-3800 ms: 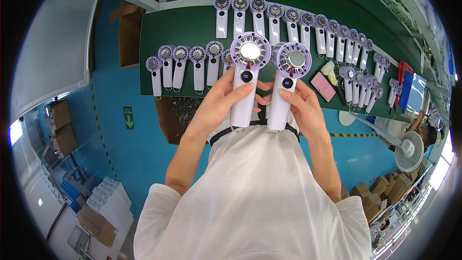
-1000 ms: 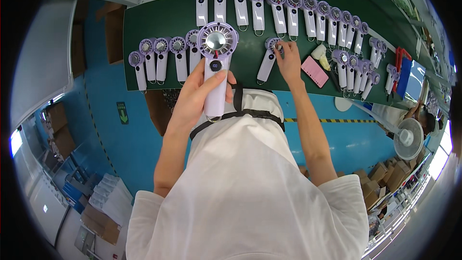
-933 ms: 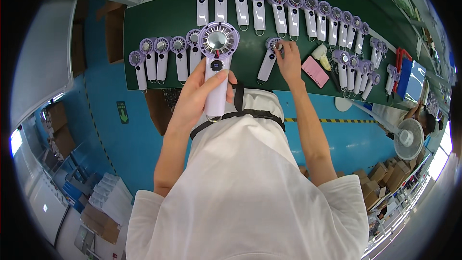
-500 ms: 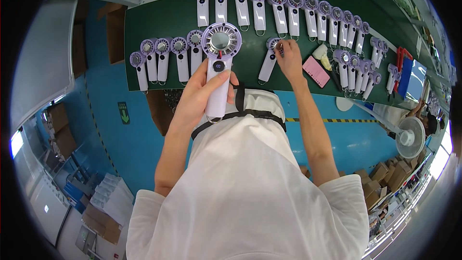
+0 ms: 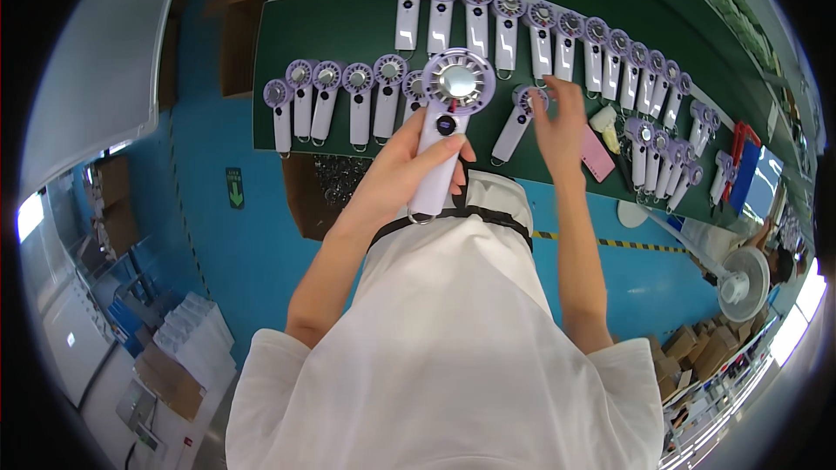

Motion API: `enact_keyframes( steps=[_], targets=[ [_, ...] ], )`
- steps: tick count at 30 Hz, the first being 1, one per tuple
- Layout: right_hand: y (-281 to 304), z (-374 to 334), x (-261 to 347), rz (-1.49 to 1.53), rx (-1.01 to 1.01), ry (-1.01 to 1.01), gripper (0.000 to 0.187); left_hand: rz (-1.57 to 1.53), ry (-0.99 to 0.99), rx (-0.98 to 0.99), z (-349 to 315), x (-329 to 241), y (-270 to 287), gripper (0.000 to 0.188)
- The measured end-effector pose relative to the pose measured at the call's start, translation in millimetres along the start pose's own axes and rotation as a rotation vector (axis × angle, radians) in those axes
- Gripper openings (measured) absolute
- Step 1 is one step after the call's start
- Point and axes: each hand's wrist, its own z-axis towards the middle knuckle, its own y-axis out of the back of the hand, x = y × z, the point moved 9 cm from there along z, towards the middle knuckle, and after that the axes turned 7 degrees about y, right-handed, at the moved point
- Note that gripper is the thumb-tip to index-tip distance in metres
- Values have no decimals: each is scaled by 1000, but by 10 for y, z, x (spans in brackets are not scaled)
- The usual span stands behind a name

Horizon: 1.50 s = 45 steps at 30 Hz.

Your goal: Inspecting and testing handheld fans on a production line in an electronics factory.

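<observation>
A light purple handheld fan [image 5: 457, 83] with a round silver-centred head stands upright in my left hand [image 5: 394, 176]. My fingers wrap round its handle, the thumb lying just below the small dark round display. A metal loop hangs from the handle's lower end. My right hand [image 5: 562, 126] hovers over the green table [image 5: 557, 157], fingers apart and holding nothing. Beside its thumb, a second handheld fan [image 5: 512, 132] lies tilted on the tabletop. Whether the thumb touches that fan's head I cannot tell.
A long row of handheld fans [image 5: 542, 39] lines the table's far side. Shorter groups lie left [image 5: 326, 91] and right [image 5: 640, 152]. Past my right hand are a pink card [image 5: 597, 155] and a yellow-white object [image 5: 607, 126]. An open carton [image 5: 305, 196] stands below the table's left edge.
My right hand has lifted off the second fan's head, and its fingers have spread. My left hand still holds its fan, whose display looks different. The whole view has shifted.
</observation>
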Motion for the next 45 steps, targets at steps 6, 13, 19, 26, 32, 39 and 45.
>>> enact_keyframes(
  steps=[6,13,19,26,32,39,45],
  targets=[
    [595,386,1427,321,-55,190,38,28,-42,12,10,-2,-105,34],
    [431,325,1514,193,72,225,44,127,-127,-30,-51,-39,-111,36],
    [464,304,1605,175,38,271,43,169,-145,-51,-102,-40,-103,39],
    [529,297,1670,128,31,258,41,231,-185,-49,-149,-82,-101,41],
    [529,277,1665,132,28,259,42,211,-170,-24,-175,-63,-154,39],
    [546,241,1640,120,-8,255,38,139,-161,34,-163,-34,-216,35],
    [387,232,1541,133,32,208,35,3,-98,74,-37,105,-165,33]
  ],
)
